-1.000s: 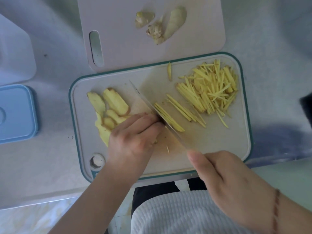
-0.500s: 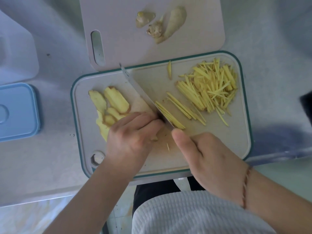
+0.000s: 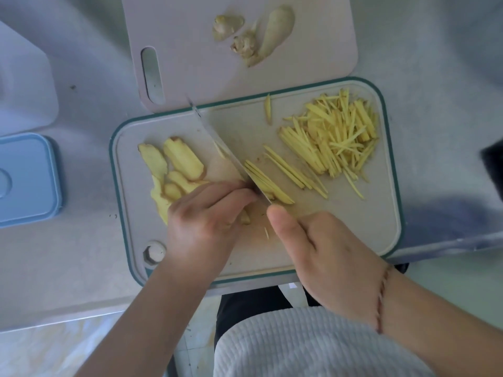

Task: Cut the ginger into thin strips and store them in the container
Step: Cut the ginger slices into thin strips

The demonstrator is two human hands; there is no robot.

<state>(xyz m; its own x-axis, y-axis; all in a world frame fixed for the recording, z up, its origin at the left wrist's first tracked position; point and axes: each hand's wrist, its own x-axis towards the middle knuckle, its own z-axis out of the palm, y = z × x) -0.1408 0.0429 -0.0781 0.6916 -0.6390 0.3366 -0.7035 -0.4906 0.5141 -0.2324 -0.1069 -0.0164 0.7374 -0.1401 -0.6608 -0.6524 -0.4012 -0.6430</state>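
On the green-rimmed cutting board (image 3: 353, 227) lie several ginger slices (image 3: 179, 159) at the left and a heap of thin ginger strips (image 3: 337, 140) at the right. My left hand (image 3: 206, 221) has its fingers curled over a stack of slices, pressing it down beside the blade. My right hand (image 3: 321, 254) grips the knife handle, thumb along the top. The knife blade (image 3: 220, 142) runs diagonally up to the left and is down in the stack. Freshly cut strips (image 3: 269, 183) lie just right of the blade. The blue container lid (image 3: 27, 180) is at the far left.
A second, pale pink board (image 3: 190, 36) lies behind, carrying ginger peel and end scraps (image 3: 255, 36). A white object (image 3: 24, 77) sits at the upper left corner. The counter edge runs just below the green-rimmed board, close to my body.
The knife has slid forward and up to the left through the ginger stack, and my right hand followed it onto the board. My left hand has stayed on the stack.
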